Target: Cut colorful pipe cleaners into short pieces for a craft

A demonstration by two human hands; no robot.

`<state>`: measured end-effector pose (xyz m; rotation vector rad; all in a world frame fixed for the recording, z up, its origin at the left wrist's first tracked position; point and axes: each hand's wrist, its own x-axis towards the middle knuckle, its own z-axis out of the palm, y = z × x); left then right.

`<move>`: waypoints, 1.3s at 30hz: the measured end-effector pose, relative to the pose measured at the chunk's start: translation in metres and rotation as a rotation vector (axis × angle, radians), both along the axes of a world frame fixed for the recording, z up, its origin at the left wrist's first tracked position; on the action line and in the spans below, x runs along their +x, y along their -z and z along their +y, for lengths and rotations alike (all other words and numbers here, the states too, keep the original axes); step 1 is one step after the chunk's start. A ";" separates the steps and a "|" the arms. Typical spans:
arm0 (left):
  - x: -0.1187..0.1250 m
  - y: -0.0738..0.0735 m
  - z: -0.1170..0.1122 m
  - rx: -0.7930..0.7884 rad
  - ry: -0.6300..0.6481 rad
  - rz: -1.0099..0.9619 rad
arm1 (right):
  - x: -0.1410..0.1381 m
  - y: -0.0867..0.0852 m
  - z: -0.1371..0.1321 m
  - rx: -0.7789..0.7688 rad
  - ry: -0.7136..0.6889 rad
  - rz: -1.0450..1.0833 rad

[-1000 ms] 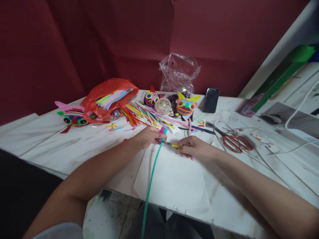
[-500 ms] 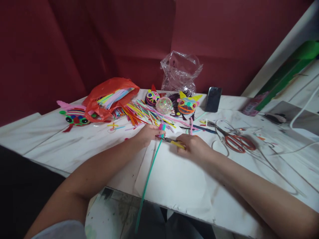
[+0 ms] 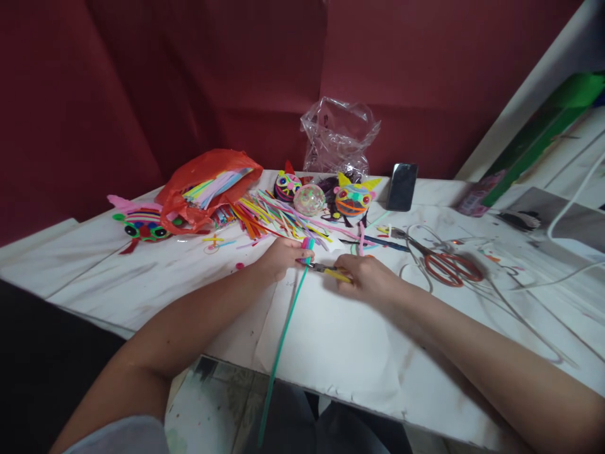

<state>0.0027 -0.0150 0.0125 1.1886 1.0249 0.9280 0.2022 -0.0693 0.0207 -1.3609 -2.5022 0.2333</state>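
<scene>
My left hand (image 3: 283, 257) is closed on a small striped bundle of pipe cleaners (image 3: 308, 244) in pink, purple and teal. From it a long green pipe cleaner (image 3: 282, 353) hangs down past the table's front edge. My right hand (image 3: 362, 276) is wrapped round yellow-handled pliers (image 3: 331, 271). Their jaws meet the green pipe cleaner just under the bundle; whether they grip it is too small to tell. Below both hands lies a white sheet of paper (image 3: 331, 340).
Loose pipe cleaners (image 3: 274, 214) spill from a red plastic bag (image 3: 208, 170). Decorated animal heads (image 3: 146, 224), a clear ball (image 3: 309, 199), a clear bag (image 3: 338, 135) and a phone (image 3: 401, 187) stand behind. Orange-handled scissors (image 3: 444, 266) lie among white cables (image 3: 510, 315) at right.
The view has shifted slightly. Both hands keep nearly the same pose, with the bundle and the pliers still held close together.
</scene>
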 end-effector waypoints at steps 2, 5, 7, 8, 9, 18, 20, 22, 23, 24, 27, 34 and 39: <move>0.000 -0.001 0.000 -0.027 -0.005 0.004 | 0.000 0.003 0.001 -0.080 0.020 -0.003; -0.001 -0.001 0.001 -0.035 -0.012 0.002 | -0.001 0.004 0.001 0.074 -0.026 -0.063; -0.002 -0.001 0.002 -0.045 -0.009 0.003 | -0.004 0.005 -0.001 0.249 -0.065 -0.126; -0.003 0.000 0.003 -0.049 -0.007 -0.005 | -0.006 0.005 -0.002 0.296 -0.082 -0.145; -0.004 0.000 0.004 -0.051 -0.006 -0.018 | -0.007 0.005 -0.002 0.310 -0.097 -0.151; -0.009 0.004 0.016 -0.043 -0.115 -0.156 | 0.007 0.002 0.007 -0.048 0.012 0.066; -0.009 0.003 0.018 -0.021 -0.139 -0.169 | 0.016 -0.004 0.013 -0.143 0.168 0.123; -0.009 0.003 0.018 0.008 -0.168 -0.181 | 0.028 -0.011 0.019 -0.169 0.331 0.132; -0.009 0.002 0.019 0.026 -0.185 -0.187 | 0.035 -0.015 0.022 -0.147 0.404 0.110; -0.009 0.002 0.019 0.044 -0.200 -0.194 | 0.042 -0.019 0.025 -0.110 0.473 0.066; -0.009 0.001 0.018 0.075 -0.223 -0.213 | 0.067 -0.024 0.031 0.021 0.665 -0.168; -0.008 -0.001 0.015 0.109 -0.261 -0.226 | 0.112 -0.002 0.042 -0.098 0.786 -0.454; -0.007 -0.002 0.014 0.132 -0.267 -0.254 | 0.098 -0.009 0.038 0.146 0.676 -0.453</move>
